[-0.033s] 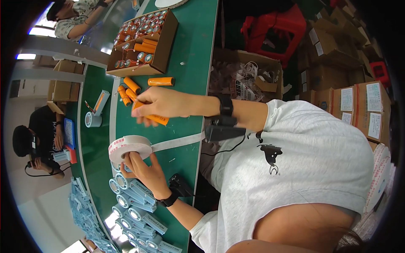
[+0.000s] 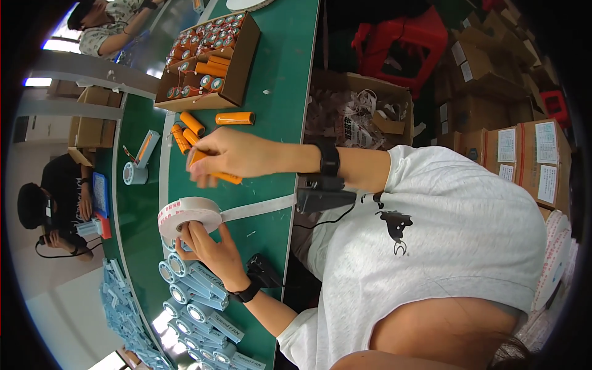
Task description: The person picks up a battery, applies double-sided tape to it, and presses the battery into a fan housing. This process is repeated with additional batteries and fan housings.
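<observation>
My right hand (image 2: 231, 154), a black band on its wrist, is closed around an orange cylindrical battery cell (image 2: 229, 177); its fingertips are smeared by motion. Below it in the picture, my left hand (image 2: 213, 250) has fingers in the core of a white tape roll (image 2: 191, 213) with red print, and the thumb lies along its side. A strip of white tape (image 2: 259, 208) runs from the roll to the table edge. Beside the right hand lie loose orange cells (image 2: 192, 124), and one more cell (image 2: 235, 118) lies apart from them.
A cardboard box (image 2: 240, 77) of wired orange cells stands on the green table (image 2: 280, 74). Several light-blue handheld fan bodies (image 2: 197, 311) crowd beside my left forearm. A black device (image 2: 264, 271) lies near the table edge. Two co-workers sit across; a scrap carton (image 2: 401, 102) stands beside the table.
My right hand has shifted slightly to the left with the orange cell in it. My left hand and the tape roll have stayed put.
</observation>
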The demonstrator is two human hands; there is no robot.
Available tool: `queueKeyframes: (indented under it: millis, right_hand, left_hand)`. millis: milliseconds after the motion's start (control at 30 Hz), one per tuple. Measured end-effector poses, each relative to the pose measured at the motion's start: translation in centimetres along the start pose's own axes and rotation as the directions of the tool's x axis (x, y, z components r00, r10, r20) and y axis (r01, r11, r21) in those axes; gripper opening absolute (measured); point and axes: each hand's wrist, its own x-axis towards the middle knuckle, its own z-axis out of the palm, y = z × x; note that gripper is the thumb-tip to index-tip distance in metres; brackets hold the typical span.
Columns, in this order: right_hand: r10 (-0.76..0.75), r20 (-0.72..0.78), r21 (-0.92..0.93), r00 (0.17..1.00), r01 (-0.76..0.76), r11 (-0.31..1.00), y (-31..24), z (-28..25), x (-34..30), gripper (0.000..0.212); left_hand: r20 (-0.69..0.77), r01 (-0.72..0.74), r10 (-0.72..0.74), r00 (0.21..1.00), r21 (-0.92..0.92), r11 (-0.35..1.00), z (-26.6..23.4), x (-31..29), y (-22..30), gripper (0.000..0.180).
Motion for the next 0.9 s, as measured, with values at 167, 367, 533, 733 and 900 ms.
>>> queueKeyframes:
  millis: [167, 367, 533, 733, 900]
  right_hand:
    - [-0.032, 0.164, -0.576, 0.986, 0.122, 0.808, 0.0, 2.7, -0.6, 0.025]
    - [-0.079, -0.135, 0.08, 0.988, 0.091, 0.993, 1.5, 3.0, 0.8, 0.023]
    - [0.023, -0.312, 0.596, 0.95, 0.177, 0.783, 0.1, 3.5, 1.4, 0.021]
    - [-0.13, -0.421, 0.569, 0.898, 0.373, 0.733, 1.1, 3.4, 3.2, 0.02]
    - [-0.437, -0.428, 0.57, 0.791, 0.611, 0.548, -3.9, -3.1, 6.3, 0.018]
  left_hand:
    - [0.086, -0.019, 0.018, 0.996, 0.001, 1.0, 0.1, 0.2, 0.2, 0.045]
    - [-0.029, -0.072, 0.073, 0.997, 0.026, 0.997, 0.0, 1.5, 1.8, 0.041]
    - [-0.113, 0.004, -0.018, 0.993, -0.123, 0.992, 0.4, 2.2, 2.3, 0.04]
    - [-0.135, -0.021, 0.006, 0.991, -0.108, 0.994, -0.8, 1.5, 2.0, 0.04]
    - [0.268, 0.103, -0.011, 0.963, -0.33, 0.939, 0.9, 0.1, 2.9, 0.035]
